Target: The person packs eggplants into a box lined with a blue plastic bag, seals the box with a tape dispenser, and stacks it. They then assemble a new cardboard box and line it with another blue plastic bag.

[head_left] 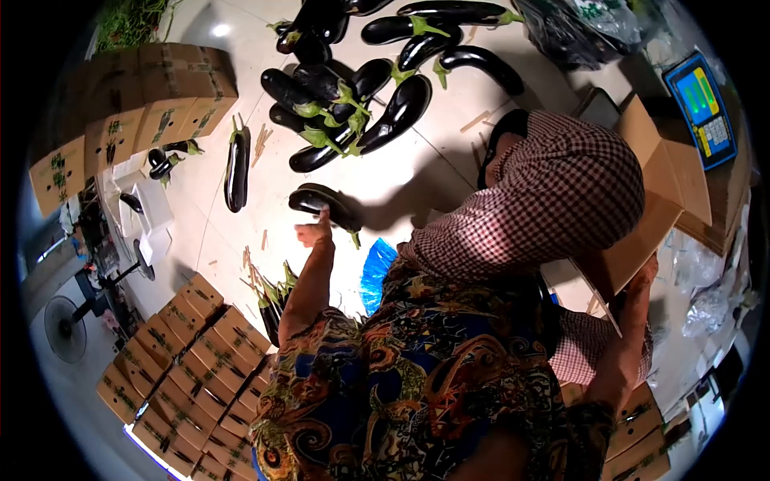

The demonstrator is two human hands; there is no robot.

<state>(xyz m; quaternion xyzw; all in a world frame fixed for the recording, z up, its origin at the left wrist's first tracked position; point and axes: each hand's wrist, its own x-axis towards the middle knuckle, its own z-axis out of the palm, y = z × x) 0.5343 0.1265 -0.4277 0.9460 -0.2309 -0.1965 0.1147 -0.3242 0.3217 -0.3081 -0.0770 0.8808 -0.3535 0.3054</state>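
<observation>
My left hand [315, 231] reaches over the floor beside a dark, glossy eggplant [325, 200]. One finger points out and appears to touch the eggplant's near side; the hand is not wrapped around it. On the right, my right hand [644, 276] grips the edge of an open cardboard box [659, 180], whose flaps stand up. The box is tilted beside my leg, and part of my grip is hidden by its wall. A pile of eggplants [345, 112] with green stems lies ahead, and a single long eggplant [237, 172] rests to the left.
Stacked cardboard cartons [188, 377] stand at the lower left, more cartons [136, 104] at the upper left. A scale display [702, 108] is at the right. A fan [66, 329] stands far left. Black plastic bags [573, 36] lie at the top right. Wooden slivers [261, 146] litter the floor.
</observation>
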